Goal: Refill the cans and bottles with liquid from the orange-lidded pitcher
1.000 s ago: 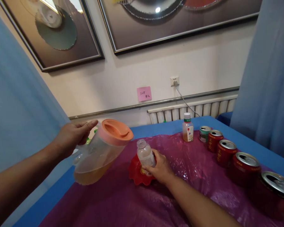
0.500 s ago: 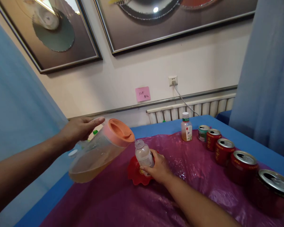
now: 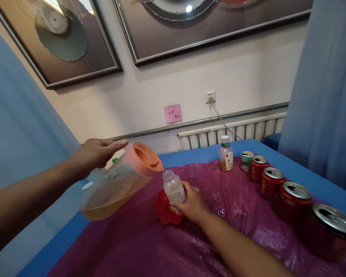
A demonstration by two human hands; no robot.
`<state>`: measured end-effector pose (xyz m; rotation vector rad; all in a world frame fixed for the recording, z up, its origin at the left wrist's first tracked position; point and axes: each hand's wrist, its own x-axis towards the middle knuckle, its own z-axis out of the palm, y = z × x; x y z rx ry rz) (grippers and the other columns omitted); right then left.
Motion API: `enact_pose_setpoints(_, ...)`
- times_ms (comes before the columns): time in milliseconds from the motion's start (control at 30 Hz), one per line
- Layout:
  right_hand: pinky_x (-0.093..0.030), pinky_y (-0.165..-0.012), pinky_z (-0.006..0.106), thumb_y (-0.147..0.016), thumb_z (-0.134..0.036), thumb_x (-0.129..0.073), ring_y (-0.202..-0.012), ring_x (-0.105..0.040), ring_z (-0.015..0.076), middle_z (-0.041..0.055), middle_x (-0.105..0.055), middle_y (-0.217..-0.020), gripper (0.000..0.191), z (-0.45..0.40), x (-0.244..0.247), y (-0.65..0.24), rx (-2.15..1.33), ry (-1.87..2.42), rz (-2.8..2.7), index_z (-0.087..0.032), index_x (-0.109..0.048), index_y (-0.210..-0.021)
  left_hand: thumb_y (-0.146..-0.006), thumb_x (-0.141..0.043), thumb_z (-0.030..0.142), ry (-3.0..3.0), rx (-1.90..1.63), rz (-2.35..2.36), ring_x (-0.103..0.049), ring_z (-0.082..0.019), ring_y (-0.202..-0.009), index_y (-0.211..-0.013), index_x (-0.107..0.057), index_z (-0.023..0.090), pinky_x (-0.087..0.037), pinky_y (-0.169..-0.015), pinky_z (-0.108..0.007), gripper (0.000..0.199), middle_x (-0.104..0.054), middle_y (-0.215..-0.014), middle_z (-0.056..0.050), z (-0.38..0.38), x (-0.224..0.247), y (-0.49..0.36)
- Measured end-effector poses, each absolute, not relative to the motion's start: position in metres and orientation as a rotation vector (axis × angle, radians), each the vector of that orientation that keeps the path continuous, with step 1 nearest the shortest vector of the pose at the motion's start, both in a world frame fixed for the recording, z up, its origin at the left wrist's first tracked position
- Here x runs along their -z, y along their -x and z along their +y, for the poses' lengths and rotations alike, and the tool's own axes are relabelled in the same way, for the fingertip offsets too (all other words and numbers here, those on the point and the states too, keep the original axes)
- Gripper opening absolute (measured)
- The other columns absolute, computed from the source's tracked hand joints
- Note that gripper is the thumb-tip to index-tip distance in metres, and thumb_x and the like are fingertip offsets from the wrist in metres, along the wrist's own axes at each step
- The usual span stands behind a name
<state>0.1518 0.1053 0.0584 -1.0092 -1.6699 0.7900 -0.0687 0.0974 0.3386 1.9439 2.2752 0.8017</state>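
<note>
1. Reference: the dial is centred on the open bottle (image 3: 175, 189); 12 o'clock points away from me, towards the wall.
2. Left hand (image 3: 93, 157): closed on the handle side of the pitcher (image 3: 111, 192), at 9 to 10 o'clock. The exact finger wrap is hidden. The pitcher is tipped, its orange lid (image 3: 146, 157) towards the bottle and its amber liquid (image 3: 103, 211) low in the body.
3. Right hand (image 3: 194, 204): gripping the bottle from 4 o'clock. The bottle leans towards the pitcher over the scalloped red dish (image 3: 160, 209); I cannot tell whether its base touches.
4. Step in hand: by my judgement, pouring. The lid rim is just beside the bottle mouth; I cannot confirm a flow or read the fill level.
5. Move requirement: align spout and mouth, add tilt in small amounts, and brace the bottle with my right hand. Excess tilt could overshoot the narrow neck; the dish sits ready for drips.
6. Edges: the far edge of the blue table (image 3: 187, 156) lies at 12 o'clock, and its left edge runs beneath the pitcher towards 8. The blue curtain (image 3: 25, 115) hangs at 9 to 10, behind my left forearm.
7. Room: the capped bottle (image 3: 227, 158) and green can (image 3: 246, 162) stand at 2 o'clock, the red cans (image 3: 272, 184) from 2 to 4, well apart from my grip. Purple sheeting (image 3: 132, 246) extends at 6 to 7.
</note>
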Motion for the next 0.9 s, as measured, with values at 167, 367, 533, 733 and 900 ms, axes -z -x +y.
enact_pose_setpoints(167, -0.046, -0.084, 0.036, -0.065, -0.035, -0.087, -0.097, -0.065, 0.0261, 0.0049, -0.072, -0.108, 0.065, 0.105, -0.058, -0.151, -0.793, 1.019, -1.671, -0.025, -0.059, -0.123, -0.071, -0.061, 0.075, -1.878, -0.823, 2.279, -0.028, -0.011, -0.041, -0.044, -0.037, 0.023, -0.025, -0.043, -0.027, 0.063, -0.033, -0.04, 0.005, 0.096, -0.34, 0.065)
enact_pose_setpoints(367, -0.046, -0.084, 0.037, -0.066, -0.038, -0.086, -0.097, -0.065, 0.0269, 0.0059, -0.072, -0.11, 0.065, 0.104, -0.058, -0.151, -0.774, 1.036, -1.686, -0.024, -0.059, -0.124, -0.07, -0.063, 0.075, -1.87, -0.806, 2.264, -0.028, -0.01, -0.042, -0.046, -0.039, 0.023, -0.023, -0.044, -0.027, 0.062, -0.031, -0.04, 0.006, 0.097, -0.342, 0.061)
enact_pose_setpoints(533, -0.046, -0.082, 0.036, -0.066, -0.038, -0.086, -0.094, -0.066, 0.0263, 0.0052, -0.073, -0.107, 0.065, 0.105, -0.058, -0.151, -0.769, 1.04, -1.687, -0.024, -0.059, -0.123, -0.07, -0.063, 0.075, -1.871, -0.783, 2.26, -0.027, -0.01, -0.041, -0.046, -0.036, 0.023, -0.022, -0.044, -0.027, 0.063, -0.031, -0.04, 0.006, 0.098, -0.344, 0.056)
enact_pose_setpoints(733, -0.047, -0.082, 0.036, -0.066, -0.039, -0.086, -0.094, -0.066, 0.0264, 0.0057, -0.073, -0.107, 0.064, 0.105, -0.057, -0.151, -0.758, 1.04, -1.696, -0.024, -0.059, -0.123, -0.07, -0.064, 0.073, -1.862, -0.772, 2.256, -0.026, -0.01, -0.042, -0.044, -0.036, 0.023, -0.021, -0.044, -0.027, 0.063, -0.032, -0.041, 0.006, 0.1, -0.346, 0.052)
enact_pose_setpoints(900, -0.046, -0.083, 0.036, -0.066, -0.041, -0.086, -0.095, -0.066, 0.0266, 0.0057, -0.073, -0.107, 0.065, 0.106, -0.057, -0.151, -0.746, 1.047, -1.701, -0.024, -0.059, -0.123, -0.07, -0.066, 0.071, -1.849, -0.769, 2.241, -0.024, -0.01, -0.043, -0.045, -0.035, 0.023, -0.021, -0.044, -0.026, 0.062, -0.03, -0.043, 0.007, 0.101, -0.347, 0.049)
